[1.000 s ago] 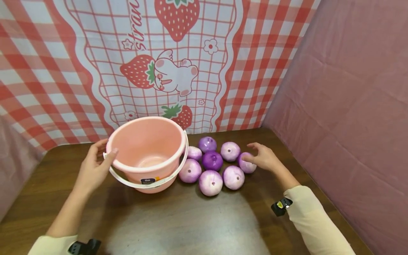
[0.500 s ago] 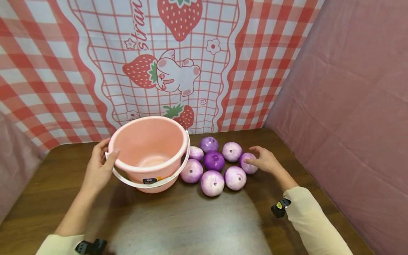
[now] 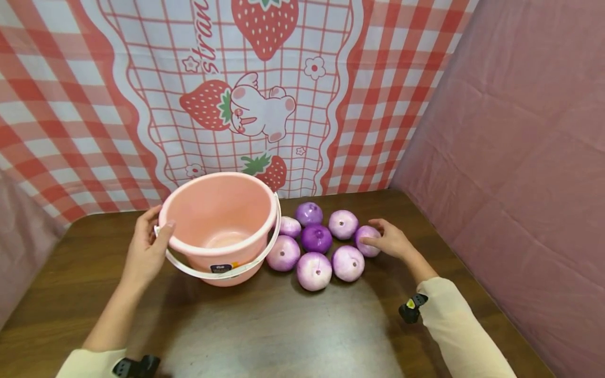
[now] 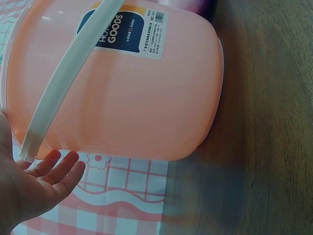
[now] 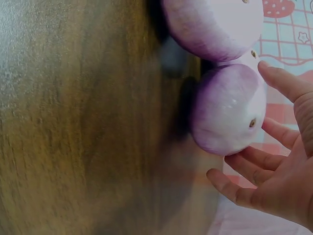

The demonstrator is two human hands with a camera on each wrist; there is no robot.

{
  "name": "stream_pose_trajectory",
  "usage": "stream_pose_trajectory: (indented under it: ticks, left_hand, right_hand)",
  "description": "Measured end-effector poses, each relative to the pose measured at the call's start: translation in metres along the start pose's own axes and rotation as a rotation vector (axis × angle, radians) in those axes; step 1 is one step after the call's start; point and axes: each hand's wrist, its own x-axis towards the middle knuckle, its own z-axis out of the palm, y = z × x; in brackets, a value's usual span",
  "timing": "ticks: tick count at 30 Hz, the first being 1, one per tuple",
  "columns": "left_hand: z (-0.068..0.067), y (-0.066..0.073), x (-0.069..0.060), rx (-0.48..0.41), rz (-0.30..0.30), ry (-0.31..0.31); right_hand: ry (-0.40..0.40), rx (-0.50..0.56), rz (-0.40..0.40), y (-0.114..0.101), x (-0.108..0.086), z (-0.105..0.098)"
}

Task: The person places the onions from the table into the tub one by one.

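In the head view a pink bucket point(image 3: 222, 210) with a white handle point(image 3: 236, 270) stands left of the middle of the table. My left hand point(image 3: 144, 249) holds its left rim, thumb over the edge and fingers along the outside; in the left wrist view those fingers point(image 4: 61, 178) lie against the wall by the handle's end. Right of the bucket sit several purple onions point(image 3: 314, 271). At the rightmost onion point(image 3: 367, 247) is my right hand point(image 3: 391, 240). In the right wrist view its fingers touch that onion point(image 5: 227, 112) from below, fairly straight and spread, with the thumb point(image 5: 281, 78) near its upper edge.
The brown wooden table point(image 3: 283, 325) extends in front of the bucket and onions. A red-and-white strawberry cloth point(image 3: 264, 105) hangs right behind them. Pink cloth point(image 3: 510, 131) covers the right side. A second onion point(image 5: 215, 24) stands close to the one at my right hand.
My right hand has come lower and closer around the rightmost onion, its fingertips dropping slightly. My left hand has stayed on the bucket's rim. The whole view has shifted a little.
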Motion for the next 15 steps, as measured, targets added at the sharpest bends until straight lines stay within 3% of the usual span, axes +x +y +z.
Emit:
stream_pose_trajectory:
  ticks: [7, 15]
  left_hand:
    - [0.001, 0.0, 0.0, -0.009, -0.002, 0.002]
    - [0.001, 0.001, 0.0, -0.014, -0.011, 0.015]
  right_hand:
    - [0.004, 0.049, 0.02, 0.007, 0.001, 0.006]
    - [0.02, 0.202, 0.065, 0.014, 0.002, 0.012]
